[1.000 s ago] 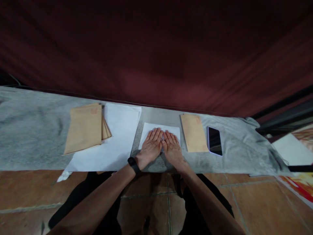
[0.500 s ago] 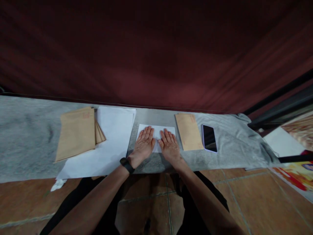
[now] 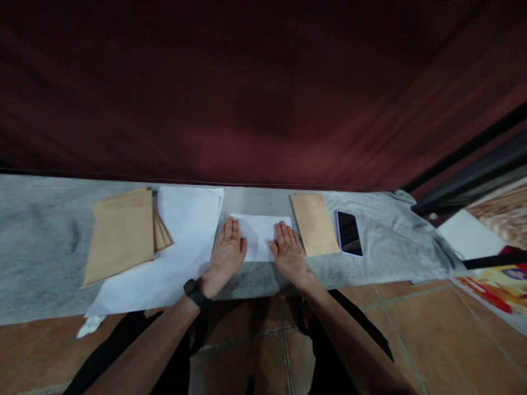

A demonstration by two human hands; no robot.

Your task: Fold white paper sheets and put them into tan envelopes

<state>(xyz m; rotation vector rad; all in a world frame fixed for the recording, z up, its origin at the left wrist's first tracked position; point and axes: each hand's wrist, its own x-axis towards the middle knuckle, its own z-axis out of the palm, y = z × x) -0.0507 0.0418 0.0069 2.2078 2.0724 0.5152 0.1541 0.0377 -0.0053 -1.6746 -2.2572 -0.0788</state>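
A white sheet of paper point(image 3: 258, 236), apparently folded to a small rectangle, lies flat on the grey cloth between my hands. My left hand point(image 3: 228, 247) rests palm down at its left edge, fingers straight and pointing away from me. On the right part of the paper my right hand point(image 3: 288, 252) lies flat, its thumb out to the left. Neither hand grips anything. Just right of my right hand are brown envelopes point(image 3: 315, 225), lying nearly squared up. Left of my left hand are larger white sheets point(image 3: 189, 219).
A pile of brown envelopes point(image 3: 121, 236) overlaps the white sheets at the left. A phone point(image 3: 349, 234) with a dark screen lies right of the other envelopes. Grey cloth point(image 3: 403, 236) covers the narrow surface. A dark red curtain-like sheet point(image 3: 263, 148) rises behind it. Crumpled tissue point(image 3: 90, 326) is at the front edge.
My left hand has slid left across the paper to its left edge, baring the middle. My right hand stays on the right part. The whole view has shifted slightly.
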